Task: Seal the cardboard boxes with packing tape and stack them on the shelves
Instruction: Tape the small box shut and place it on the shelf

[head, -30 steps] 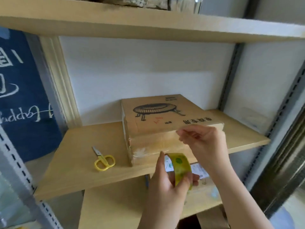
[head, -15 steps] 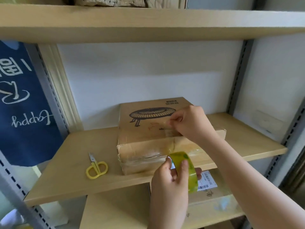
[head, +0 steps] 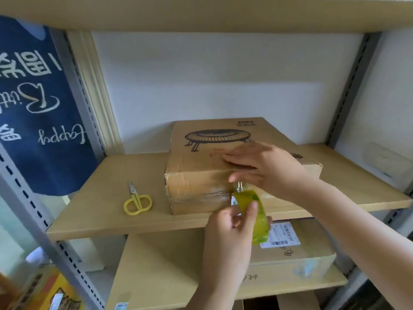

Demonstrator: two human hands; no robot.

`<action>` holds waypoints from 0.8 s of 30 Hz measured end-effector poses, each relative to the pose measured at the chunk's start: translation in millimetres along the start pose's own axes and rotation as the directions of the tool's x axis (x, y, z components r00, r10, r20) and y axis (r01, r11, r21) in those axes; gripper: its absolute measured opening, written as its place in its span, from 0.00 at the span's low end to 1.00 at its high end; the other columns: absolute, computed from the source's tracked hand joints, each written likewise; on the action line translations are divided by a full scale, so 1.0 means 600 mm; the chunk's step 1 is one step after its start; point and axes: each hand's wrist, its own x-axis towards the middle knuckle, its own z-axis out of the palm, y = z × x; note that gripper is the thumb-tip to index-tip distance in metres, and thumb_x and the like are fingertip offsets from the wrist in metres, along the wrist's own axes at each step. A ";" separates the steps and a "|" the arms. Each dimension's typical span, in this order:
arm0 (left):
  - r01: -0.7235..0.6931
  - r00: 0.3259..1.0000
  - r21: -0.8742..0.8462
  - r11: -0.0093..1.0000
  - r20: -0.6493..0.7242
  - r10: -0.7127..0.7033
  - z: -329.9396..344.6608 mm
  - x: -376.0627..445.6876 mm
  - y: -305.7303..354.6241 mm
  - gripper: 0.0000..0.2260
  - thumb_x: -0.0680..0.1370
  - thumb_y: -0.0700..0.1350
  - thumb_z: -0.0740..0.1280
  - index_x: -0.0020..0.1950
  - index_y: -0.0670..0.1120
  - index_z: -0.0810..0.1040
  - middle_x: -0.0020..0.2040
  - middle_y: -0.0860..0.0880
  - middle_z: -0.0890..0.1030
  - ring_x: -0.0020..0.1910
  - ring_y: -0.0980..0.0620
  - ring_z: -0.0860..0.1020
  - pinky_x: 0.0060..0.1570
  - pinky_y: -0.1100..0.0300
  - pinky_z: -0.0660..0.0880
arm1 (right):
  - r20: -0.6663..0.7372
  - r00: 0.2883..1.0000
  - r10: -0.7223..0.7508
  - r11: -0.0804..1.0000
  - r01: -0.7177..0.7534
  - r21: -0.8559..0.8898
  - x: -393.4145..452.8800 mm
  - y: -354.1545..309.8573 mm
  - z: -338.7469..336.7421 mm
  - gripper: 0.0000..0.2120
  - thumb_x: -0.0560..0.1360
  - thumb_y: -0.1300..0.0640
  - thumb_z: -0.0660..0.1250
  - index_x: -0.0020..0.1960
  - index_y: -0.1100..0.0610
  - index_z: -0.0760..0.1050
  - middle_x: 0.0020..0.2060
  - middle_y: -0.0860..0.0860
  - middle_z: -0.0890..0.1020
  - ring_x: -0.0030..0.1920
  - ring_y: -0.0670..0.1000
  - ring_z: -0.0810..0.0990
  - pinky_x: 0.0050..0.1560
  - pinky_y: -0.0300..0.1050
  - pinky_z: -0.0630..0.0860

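Observation:
A flat cardboard box (head: 201, 182) printed with a round stool drawing lies on the middle wooden shelf (head: 107, 198). My right hand (head: 266, 168) lies flat on the box's top near the front edge, fingers straight, pressing a clear strip of tape down. My left hand (head: 228, 233) grips a roll of clear packing tape with a yellow-green core (head: 254, 211) just below the box's front face. A short stretch of tape runs from the roll up to the box edge under my right thumb.
Yellow-handled scissors (head: 136, 201) lie on the shelf left of the box. Below, another cardboard box with a white shipping label (head: 283, 236) sits on the lower shelf (head: 161, 265). A blue banner (head: 42, 104) hangs left of the grey upright. A shelf board runs overhead.
My right hand has gone from pinching the tape end over the box top to lying flat and pressing it down. The roll stays in my left hand, close under the front edge.

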 end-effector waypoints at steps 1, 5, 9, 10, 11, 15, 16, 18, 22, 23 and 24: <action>-0.027 0.999 0.072 0.997 -0.027 0.029 0.000 -0.001 -0.002 0.22 0.80 0.60 0.64 0.34 0.44 0.75 0.23 0.57 0.72 0.25 0.58 0.68 0.27 0.68 0.63 | 0.038 0.999 0.033 0.999 -0.033 0.009 -0.006 0.004 0.005 0.30 0.72 0.30 0.55 0.68 0.42 0.75 0.66 0.36 0.76 0.67 0.38 0.71 0.61 0.45 0.76; -0.072 0.989 0.218 0.973 -0.107 0.098 0.002 -0.002 -0.019 0.28 0.78 0.65 0.59 0.32 0.43 0.71 0.24 0.49 0.69 0.25 0.53 0.65 0.27 0.62 0.60 | -0.048 0.999 -0.007 0.997 0.003 -0.075 -0.013 0.005 0.026 0.28 0.76 0.34 0.54 0.70 0.44 0.74 0.67 0.38 0.75 0.68 0.39 0.72 0.52 0.46 0.81; -0.096 0.993 0.179 0.979 -0.054 0.108 0.012 -0.023 -0.026 0.25 0.78 0.65 0.55 0.43 0.45 0.77 0.31 0.50 0.78 0.32 0.52 0.76 0.36 0.53 0.73 | 0.063 0.997 -0.033 0.998 0.036 -0.043 -0.017 0.012 0.014 0.31 0.75 0.35 0.55 0.74 0.47 0.69 0.72 0.41 0.70 0.72 0.42 0.68 0.62 0.49 0.77; -0.093 0.995 0.142 0.985 -0.009 0.095 0.012 -0.029 -0.029 0.23 0.80 0.64 0.56 0.46 0.46 0.77 0.35 0.50 0.80 0.35 0.51 0.79 0.41 0.50 0.75 | 0.092 0.995 -0.034 0.998 0.039 -0.051 -0.019 0.014 0.010 0.33 0.75 0.35 0.55 0.76 0.48 0.67 0.73 0.41 0.68 0.73 0.42 0.67 0.64 0.49 0.76; -0.092 0.995 0.115 0.989 0.037 0.089 0.010 -0.035 -0.035 0.20 0.81 0.62 0.56 0.49 0.47 0.77 0.38 0.50 0.83 0.39 0.50 0.81 0.45 0.47 0.77 | 0.092 0.995 -0.042 0.997 0.048 -0.066 -0.020 0.016 0.007 0.32 0.75 0.36 0.55 0.76 0.48 0.67 0.74 0.42 0.68 0.73 0.43 0.67 0.64 0.49 0.75; -0.070 0.995 0.085 0.994 0.076 0.064 -0.001 -0.057 -0.065 0.19 0.82 0.60 0.56 0.49 0.47 0.77 0.40 0.55 0.86 0.40 0.51 0.84 0.46 0.47 0.77 | 0.031 0.996 -0.088 0.989 0.091 -0.113 -0.032 0.010 0.008 0.27 0.77 0.39 0.58 0.73 0.49 0.71 0.71 0.42 0.72 0.71 0.42 0.70 0.59 0.43 0.76; -0.056 0.997 0.093 0.994 0.057 0.051 0.001 -0.062 -0.071 0.20 0.81 0.61 0.55 0.47 0.47 0.77 0.38 0.56 0.86 0.38 0.50 0.84 0.45 0.48 0.77 | 0.022 0.995 -0.099 0.988 0.101 -0.117 -0.035 0.007 0.008 0.26 0.78 0.40 0.58 0.73 0.50 0.72 0.70 0.42 0.73 0.71 0.41 0.70 0.59 0.43 0.77; -0.028 0.999 0.118 0.993 0.024 0.025 0.011 -0.064 -0.086 0.20 0.81 0.61 0.55 0.45 0.48 0.77 0.37 0.58 0.85 0.36 0.52 0.84 0.42 0.50 0.78 | 0.011 0.995 -0.098 0.989 0.099 -0.114 -0.044 -0.001 0.006 0.26 0.79 0.40 0.59 0.72 0.50 0.72 0.70 0.42 0.73 0.71 0.41 0.70 0.59 0.45 0.78; 0.032 0.999 0.160 0.987 0.033 -0.038 0.029 -0.054 -0.125 0.22 0.83 0.61 0.54 0.43 0.46 0.75 0.33 0.54 0.85 0.31 0.56 0.82 0.35 0.60 0.77 | -0.009 0.994 -0.106 0.990 0.105 -0.097 -0.067 -0.019 0.001 0.27 0.78 0.39 0.57 0.72 0.49 0.72 0.70 0.41 0.73 0.71 0.41 0.70 0.57 0.48 0.79; 0.049 0.997 0.143 0.988 0.048 -0.056 0.032 -0.053 -0.133 0.23 0.82 0.62 0.53 0.43 0.46 0.75 0.32 0.52 0.85 0.30 0.57 0.82 0.36 0.62 0.76 | -0.008 0.994 -0.107 0.990 0.105 -0.089 -0.071 -0.021 -0.001 0.27 0.78 0.39 0.57 0.72 0.49 0.72 0.70 0.41 0.73 0.71 0.41 0.70 0.57 0.48 0.79; 0.047 0.997 0.143 0.989 0.051 -0.055 0.035 -0.051 -0.140 0.24 0.81 0.63 0.52 0.43 0.46 0.74 0.31 0.52 0.84 0.29 0.57 0.81 0.36 0.63 0.77 | -0.004 0.995 -0.103 0.992 0.103 -0.076 -0.075 -0.023 -0.003 0.27 0.78 0.38 0.57 0.72 0.49 0.72 0.70 0.41 0.73 0.71 0.41 0.70 0.58 0.49 0.79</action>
